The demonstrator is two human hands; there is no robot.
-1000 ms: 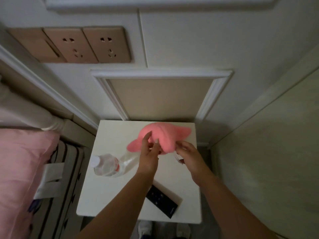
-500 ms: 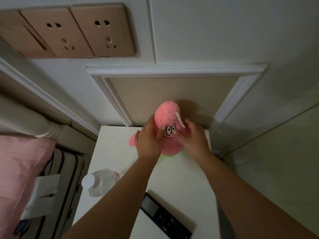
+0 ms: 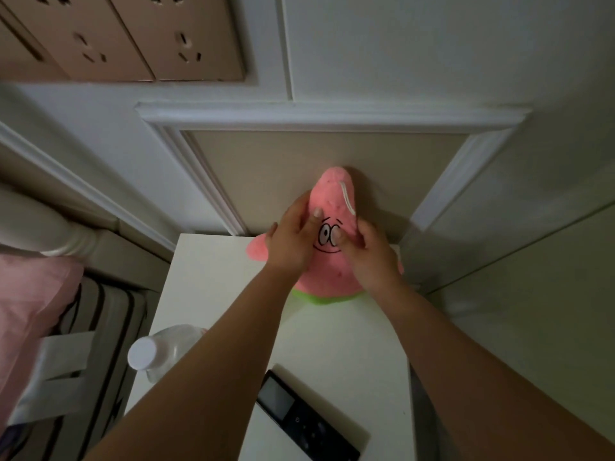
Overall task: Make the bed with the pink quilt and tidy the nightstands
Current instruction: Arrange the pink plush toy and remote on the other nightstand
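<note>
A pink star-shaped plush toy with a drawn face and a green hem stands upright at the back of the white nightstand, leaning against the wall panel. My left hand holds its left side, thumb across the face. My right hand grips its right side, thumb by the eyes. A clear plastic bottle with a white cap lies on the nightstand's left edge. A black remote lies near the front. A corner of pink bedding shows at far left.
Tan wall sockets sit above the white wall moulding. A striped mattress side and a white bed post are to the left. A pale wall or door panel closes in the right side.
The plush went from lying held over the nightstand to standing upright against the back wall, both hands still on it. The view has moved closer.
</note>
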